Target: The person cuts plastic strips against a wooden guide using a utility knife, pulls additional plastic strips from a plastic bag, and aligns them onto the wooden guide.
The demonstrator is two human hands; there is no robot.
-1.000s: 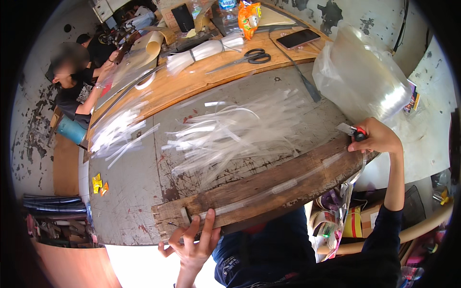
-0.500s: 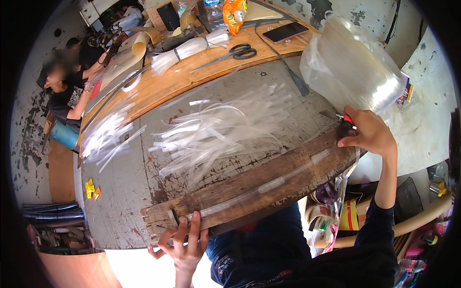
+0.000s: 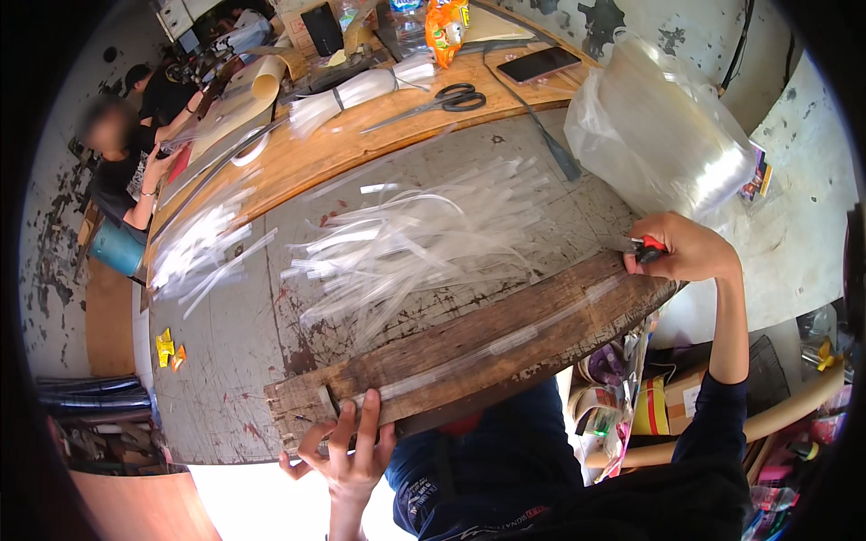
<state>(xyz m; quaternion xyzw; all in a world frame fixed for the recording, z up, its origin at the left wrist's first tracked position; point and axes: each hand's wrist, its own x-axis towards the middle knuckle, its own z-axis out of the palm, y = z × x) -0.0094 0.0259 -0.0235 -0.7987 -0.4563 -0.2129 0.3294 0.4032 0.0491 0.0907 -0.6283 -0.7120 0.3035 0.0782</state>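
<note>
- You hold the cutter (image 3: 651, 249) in your right hand (image 3: 681, 251), at 3 o'clock of the view; the fingers close around its red-and-black handle, and the blade points towards 9 o'clock.
- Your left hand (image 3: 347, 451) is at 7 o'clock; its fingers are spread wide, with two fingertips down on the wooden board (image 3: 433, 349), at the near end of the clear strip (image 3: 514, 340).
- The wooden board lies along the edge of the grey surface (image 3: 216, 388) closest to you, running from 8 o'clock round to 3 o'clock.
- The clear strip lies lengthwise on the wooden board, between your two hands.
- A small metal piece (image 3: 327, 399) sits on the board just beside your left fingertips.
- A loose pile of clear strips (image 3: 415, 243) lies around the centre of the view, beyond the board; a smaller pile (image 3: 203, 252) lies at 9 o'clock.
- Scissors (image 3: 442, 101) rest at 12 o'clock on the wooden surface (image 3: 307, 162), between a tied bundle (image 3: 356, 97) at 11 o'clock and a phone (image 3: 538, 64) at 1 o'clock.
- A large clear plastic roll (image 3: 663, 135) stands at 2 o'clock.
- A co-worker (image 3: 122, 180) sits at 10 o'clock.
</note>
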